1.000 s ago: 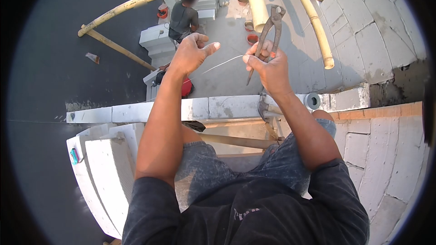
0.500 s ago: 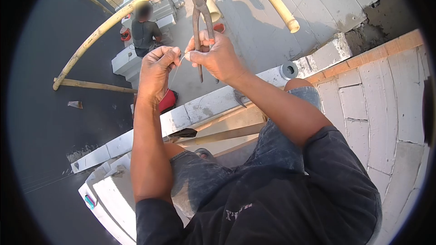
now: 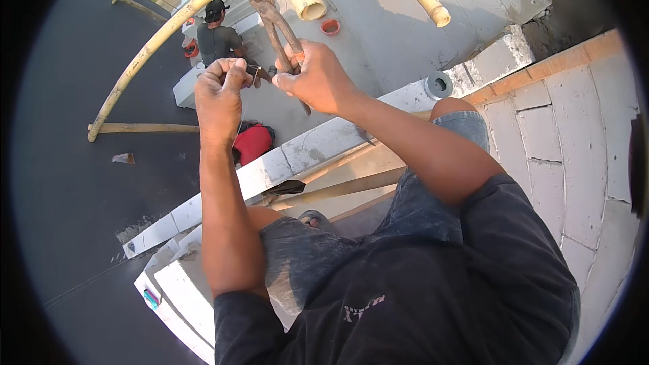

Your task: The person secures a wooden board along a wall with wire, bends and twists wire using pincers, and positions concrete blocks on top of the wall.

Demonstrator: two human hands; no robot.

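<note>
My left hand (image 3: 220, 98) is closed in a pinch on a thin pale string (image 3: 241, 116), which trails down past the wrist. At its fingertips a small thin piece (image 3: 257, 69) sticks out, too small to name. Rusty pincers (image 3: 272, 27) are in my right hand (image 3: 316, 80), fingers wrapped round the handles, jaws up and tilted left. The two hands are close together but apart, raised above a white block wall.
Bamboo poles (image 3: 179, 17) cross ahead. A co-worker (image 3: 218, 39) sits below among white blocks, near an orange bucket (image 3: 330, 27). A grey ring-shaped roll (image 3: 438, 85) rests on the wall top (image 3: 314, 149). A red and black bag (image 3: 255, 145) lies beyond the wall.
My right hand has drawn a little away from the left fingertips, where both thumbs nearly met at the string. The pincers have tipped to the left. The view has shifted slightly.
</note>
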